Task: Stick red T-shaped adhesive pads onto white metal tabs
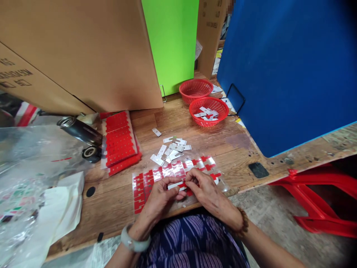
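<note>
Between the thumb and fingers of my left hand (163, 195) is a small white flat strip (175, 185). My right hand (205, 188) pinches at the strip's right end, where a bit of red shows; whether that is a red sticker is partly hidden by the fingertips. Both hands are over a clear sheet (173, 169) bearing rows of red T-shaped stickers (138, 190). Just beyond the sheet lies a loose heap of white and silvery strips (176, 147). A single strip (156, 132) rests apart, to the heap's left.
A red basket (195, 121) holding several strips stands at the back, with another red basket (192, 97) behind it. Stacked red sticker sheets (119, 139), a dark flask (80, 130) and its cap (92, 153) are left. A blue board (290, 74) rises at right; cardboard (83, 48) stands behind.
</note>
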`<act>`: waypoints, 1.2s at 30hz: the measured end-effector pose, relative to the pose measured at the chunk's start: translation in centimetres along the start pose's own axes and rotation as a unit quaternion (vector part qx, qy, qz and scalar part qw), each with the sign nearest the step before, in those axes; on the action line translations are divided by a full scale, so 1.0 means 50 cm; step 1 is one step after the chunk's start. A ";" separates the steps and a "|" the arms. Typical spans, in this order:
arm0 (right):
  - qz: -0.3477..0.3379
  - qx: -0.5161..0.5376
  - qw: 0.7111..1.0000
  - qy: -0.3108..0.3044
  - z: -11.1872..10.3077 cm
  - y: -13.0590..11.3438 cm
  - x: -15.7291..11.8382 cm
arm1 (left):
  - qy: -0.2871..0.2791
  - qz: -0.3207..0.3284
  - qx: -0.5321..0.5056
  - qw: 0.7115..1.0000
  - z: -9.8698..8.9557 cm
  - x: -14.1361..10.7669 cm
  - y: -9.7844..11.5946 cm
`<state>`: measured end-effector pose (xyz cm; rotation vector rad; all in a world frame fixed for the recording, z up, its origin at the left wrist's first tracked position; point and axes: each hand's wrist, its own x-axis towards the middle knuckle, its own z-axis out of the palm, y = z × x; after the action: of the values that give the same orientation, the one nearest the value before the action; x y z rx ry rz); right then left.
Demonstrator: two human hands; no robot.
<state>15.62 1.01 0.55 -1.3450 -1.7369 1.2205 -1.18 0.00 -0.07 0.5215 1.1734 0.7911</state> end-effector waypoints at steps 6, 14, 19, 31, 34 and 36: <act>0.015 0.012 1.000 -0.012 -0.003 -0.004 0.005 | 0.007 0.003 0.014 1.000 0.000 0.003 0.000; 0.004 0.010 1.000 -0.018 -0.005 -0.004 0.007 | 0.025 0.017 0.044 0.999 0.005 0.004 0.002; 0.015 0.014 1.000 -0.014 -0.001 0.012 0.013 | 0.004 -0.002 0.010 1.000 -0.001 0.004 -0.001; 0.022 -0.022 0.999 -0.012 0.005 0.012 0.015 | 0.011 -0.006 0.009 1.000 -0.002 0.005 0.000; 0.003 -0.044 0.999 -0.006 0.005 0.014 0.012 | 0.012 0.001 0.006 1.000 0.000 0.005 -0.002; -0.011 -0.066 0.998 -0.003 0.005 0.018 0.009 | 0.015 0.005 0.005 1.000 0.002 0.005 -0.004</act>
<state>15.61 1.43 -0.41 -1.3948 -1.8592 1.1151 -0.99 0.08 -0.37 0.5260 1.2042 0.8034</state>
